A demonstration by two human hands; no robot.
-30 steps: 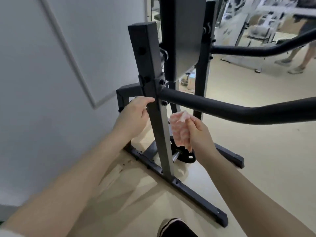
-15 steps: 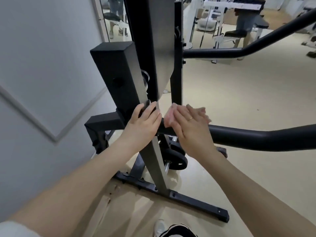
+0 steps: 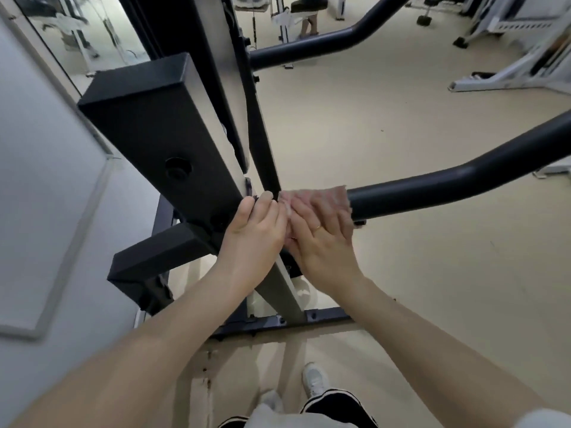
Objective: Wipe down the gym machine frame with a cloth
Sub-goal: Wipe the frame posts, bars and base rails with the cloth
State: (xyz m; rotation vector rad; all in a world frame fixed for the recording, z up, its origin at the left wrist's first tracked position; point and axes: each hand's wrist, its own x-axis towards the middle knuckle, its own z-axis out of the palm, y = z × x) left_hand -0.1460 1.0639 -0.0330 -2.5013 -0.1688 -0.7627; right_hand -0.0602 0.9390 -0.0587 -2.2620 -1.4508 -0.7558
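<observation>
The black gym machine frame rises in front of me, with a square upright post and a round padded arm running off to the right. My right hand lies flat on the near end of that arm, pressing a pink cloth against it; the cloth shows past my fingertips. My left hand grips the upright post right beside it, at the joint where arm meets post. The two hands almost touch.
A grey wall with a mirror stands close on the left. A second black arm crosses higher up. The frame's base bar lies on the beige floor near my shoe. White machines stand far right.
My right hand rose from beside the post onto the round arm and laid the cloth flat on it. My left hand moved up the post. My head came closer and higher.
</observation>
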